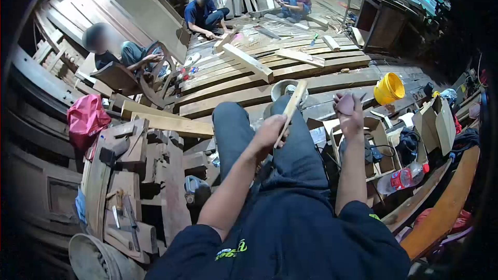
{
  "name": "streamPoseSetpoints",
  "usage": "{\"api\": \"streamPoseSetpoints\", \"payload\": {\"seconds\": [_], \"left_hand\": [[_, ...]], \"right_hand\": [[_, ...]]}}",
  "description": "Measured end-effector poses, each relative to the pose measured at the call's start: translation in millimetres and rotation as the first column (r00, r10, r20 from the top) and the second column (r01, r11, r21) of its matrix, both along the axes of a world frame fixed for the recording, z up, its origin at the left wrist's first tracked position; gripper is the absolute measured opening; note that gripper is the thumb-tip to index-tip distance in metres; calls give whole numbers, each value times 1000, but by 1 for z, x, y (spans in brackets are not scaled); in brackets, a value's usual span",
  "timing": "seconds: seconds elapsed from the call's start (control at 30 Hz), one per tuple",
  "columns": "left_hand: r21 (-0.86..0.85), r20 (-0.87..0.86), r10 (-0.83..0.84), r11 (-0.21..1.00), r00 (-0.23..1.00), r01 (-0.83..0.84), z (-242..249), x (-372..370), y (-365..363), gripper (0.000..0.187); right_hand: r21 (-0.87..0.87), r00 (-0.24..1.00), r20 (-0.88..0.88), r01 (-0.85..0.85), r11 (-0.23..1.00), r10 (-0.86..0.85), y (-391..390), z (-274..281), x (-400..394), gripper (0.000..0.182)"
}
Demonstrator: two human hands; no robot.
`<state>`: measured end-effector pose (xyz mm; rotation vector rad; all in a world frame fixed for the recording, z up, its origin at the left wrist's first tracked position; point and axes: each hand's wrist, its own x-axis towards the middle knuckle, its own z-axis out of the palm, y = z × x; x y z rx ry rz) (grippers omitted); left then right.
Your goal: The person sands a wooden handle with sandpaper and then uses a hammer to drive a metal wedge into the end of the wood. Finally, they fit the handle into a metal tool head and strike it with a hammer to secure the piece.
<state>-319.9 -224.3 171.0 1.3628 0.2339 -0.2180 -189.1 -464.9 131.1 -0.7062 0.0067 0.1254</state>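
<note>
A slim, pale strip of wood (pixel 294 102) slants up over my lap. Its lower part is in my left hand (pixel 270 131), whose fingers are wrapped round it. To the right, my right hand (pixel 350 120) is raised, palm up, apart from the wood. A folded purplish-brown piece that looks like sandpaper (pixel 345 105) lies in that palm, held by the curled fingers. Both hands are above my legs in dark trousers (pixel 298 150).
Timber beams (pixel 248 63) lie ahead on a plank floor. Three people sit or crouch beyond. At right are a yellow bucket (pixel 389 88), an open box (pixel 381 129) and a plastic bottle (pixel 402 179). At left, wood blocks bear hand tools (pixel 124 212), near a pink bag (pixel 88 119).
</note>
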Motion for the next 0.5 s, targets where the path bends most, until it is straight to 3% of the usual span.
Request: {"api": "streamPoseSetpoints", "payload": {"seconds": [0.1,0.13,0.17,0.23,0.37,0.4,0.43,0.5], "left_hand": [[24,64,1,1000,998,-3,9,-15,3,28],[63,72,31,997,997,-35,15,-22,1,27],[109,90,55,992,994,-65,22,-28,0,26],[44,154,-8,999,988,2,1,-27,10,22],[-8,163,198,980,967,-199,-18,-34,6,25],[-34,229,180,984,957,-177,-31,-33,13,26],[-30,237,244,969,941,-244,-30,-40,13,25],[-33,269,318,946,909,-321,-33,-53,26,19]], "right_hand": [[66,994,106,-21,998,14,-6,6,-10,32],[15,987,160,22,1000,-24,-4,10,-19,33],[28,987,157,19,999,-23,-2,12,-25,35],[28,995,103,-4,1000,1,4,10,-29,37],[1,993,81,-83,997,83,36,11,-28,36],[-47,994,58,-85,995,88,47,15,-32,34],[-14,972,71,-222,975,222,58,20,-31,30],[-96,952,98,-280,955,289,92,25,-24,33]]}}
